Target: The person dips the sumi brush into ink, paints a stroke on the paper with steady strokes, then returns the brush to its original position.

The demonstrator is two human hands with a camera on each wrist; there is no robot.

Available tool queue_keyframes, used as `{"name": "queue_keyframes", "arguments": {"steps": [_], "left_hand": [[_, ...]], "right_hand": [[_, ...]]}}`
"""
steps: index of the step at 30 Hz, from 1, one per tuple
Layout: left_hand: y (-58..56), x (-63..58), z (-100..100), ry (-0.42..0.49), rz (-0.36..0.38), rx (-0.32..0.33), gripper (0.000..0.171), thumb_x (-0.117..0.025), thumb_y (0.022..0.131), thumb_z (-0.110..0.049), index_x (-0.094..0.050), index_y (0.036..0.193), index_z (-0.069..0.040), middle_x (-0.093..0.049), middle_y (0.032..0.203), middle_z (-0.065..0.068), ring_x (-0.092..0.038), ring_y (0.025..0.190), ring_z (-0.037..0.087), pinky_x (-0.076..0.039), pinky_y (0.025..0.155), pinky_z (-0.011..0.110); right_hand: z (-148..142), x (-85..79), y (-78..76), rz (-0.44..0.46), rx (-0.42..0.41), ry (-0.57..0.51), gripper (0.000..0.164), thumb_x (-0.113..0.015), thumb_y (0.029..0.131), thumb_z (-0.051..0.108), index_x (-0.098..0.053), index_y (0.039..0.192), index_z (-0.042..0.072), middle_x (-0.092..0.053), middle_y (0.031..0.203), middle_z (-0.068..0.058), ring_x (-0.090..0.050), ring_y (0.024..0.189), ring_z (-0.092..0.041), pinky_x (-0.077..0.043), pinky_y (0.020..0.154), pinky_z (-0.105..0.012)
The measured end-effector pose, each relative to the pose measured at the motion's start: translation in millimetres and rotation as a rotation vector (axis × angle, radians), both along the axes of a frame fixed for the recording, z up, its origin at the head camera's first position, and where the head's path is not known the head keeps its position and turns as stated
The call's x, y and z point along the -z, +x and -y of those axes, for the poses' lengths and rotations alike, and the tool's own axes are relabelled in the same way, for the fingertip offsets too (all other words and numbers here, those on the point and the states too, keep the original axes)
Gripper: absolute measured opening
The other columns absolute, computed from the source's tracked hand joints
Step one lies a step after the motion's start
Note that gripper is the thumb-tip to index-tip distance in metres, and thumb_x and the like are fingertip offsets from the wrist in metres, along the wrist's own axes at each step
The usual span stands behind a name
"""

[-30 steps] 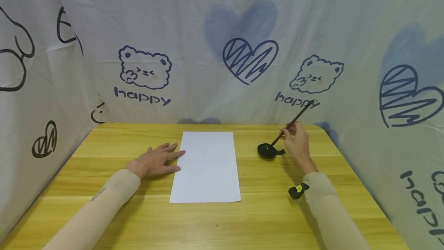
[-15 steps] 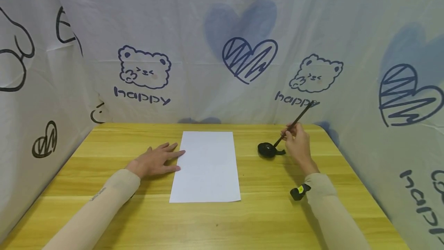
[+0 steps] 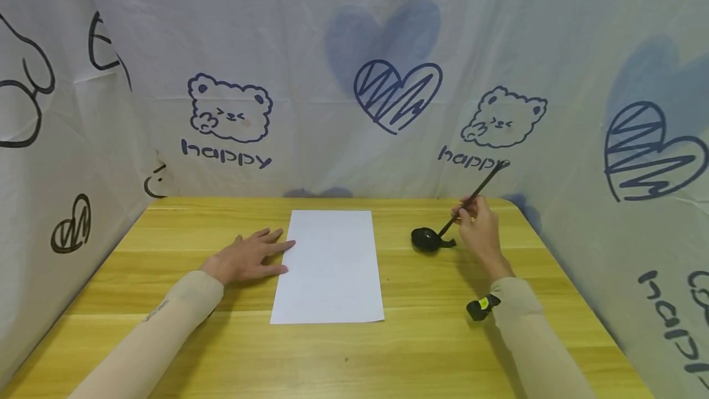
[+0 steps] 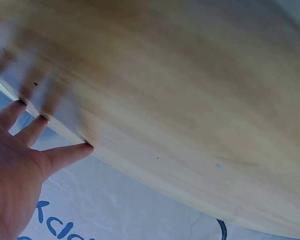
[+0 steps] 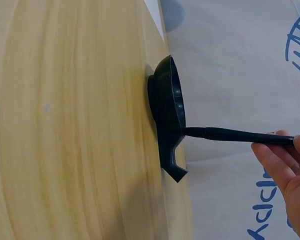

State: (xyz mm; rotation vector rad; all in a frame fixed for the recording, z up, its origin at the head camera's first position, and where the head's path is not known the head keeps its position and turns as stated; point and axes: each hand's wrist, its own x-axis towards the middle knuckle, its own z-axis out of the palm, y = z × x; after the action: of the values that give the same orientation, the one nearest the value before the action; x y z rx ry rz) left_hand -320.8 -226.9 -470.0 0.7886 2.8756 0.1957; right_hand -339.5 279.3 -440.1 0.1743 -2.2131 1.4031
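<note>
My left hand lies with fingers spread at the left edge of a white sheet of paper, index finger and thumb touching it. In the left wrist view the left hand shows its straight fingers against the tabletop. My right hand pinches the dark shaft of a writing brush, which slants up to the right. The brush's lower end meets the rim of a small black ink dish in the right wrist view. A curved tail juts from the right side of the dish.
A yellow wood-grain table carries all these things. Behind it and at both sides hangs a white cloth printed with hearts, bears and lettering. A black strap-like device sits at my right wrist.
The brush tip has moved from over the ink dish to its right rim, and my right hand has shifted slightly right. My left hand and the paper look still.
</note>
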Motion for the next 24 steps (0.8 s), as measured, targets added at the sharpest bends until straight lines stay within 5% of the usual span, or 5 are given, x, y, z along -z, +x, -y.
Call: {"name": "queue_keyframes", "arguments": {"steps": [6,17,24], "left_hand": [[-0.5,1.1,0.0,0.0,0.006,-0.002,0.074,-0.047,0.098,-0.072,-0.04,0.16,-0.032,-0.029,0.17,0.015,-0.027,0.155,0.049,-0.021,0.108,0.088],[-1.1,1.8,0.3,-0.003,0.005,0.001,0.073,-0.047,0.098,-0.072,-0.04,0.159,-0.033,-0.028,0.171,0.014,-0.026,0.156,0.049,-0.021,0.108,0.088],[-0.7,1.1,0.6,-0.003,-0.001,0.002,0.074,-0.047,0.097,-0.073,-0.04,0.159,-0.032,-0.03,0.17,0.015,-0.028,0.155,0.049,-0.022,0.107,0.088]], "right_hand": [[-0.7,-4.5,1.3,0.007,0.027,0.038,0.02,-0.049,0.101,-0.01,-0.054,0.12,-0.01,-0.071,0.107,-0.031,-0.073,0.1,-0.043,-0.063,0.085,-0.036],[0.5,-9.6,0.4,-0.025,0.029,0.025,0.02,-0.053,0.099,-0.01,-0.056,0.119,-0.011,-0.073,0.105,-0.03,-0.07,0.086,-0.008,-0.063,0.081,-0.032],[3.8,-8.6,0.2,-0.028,0.032,0.033,0.019,-0.059,0.099,-0.005,-0.057,0.117,-0.01,-0.074,0.103,-0.029,-0.074,0.091,-0.032,-0.064,0.078,-0.033]]}}
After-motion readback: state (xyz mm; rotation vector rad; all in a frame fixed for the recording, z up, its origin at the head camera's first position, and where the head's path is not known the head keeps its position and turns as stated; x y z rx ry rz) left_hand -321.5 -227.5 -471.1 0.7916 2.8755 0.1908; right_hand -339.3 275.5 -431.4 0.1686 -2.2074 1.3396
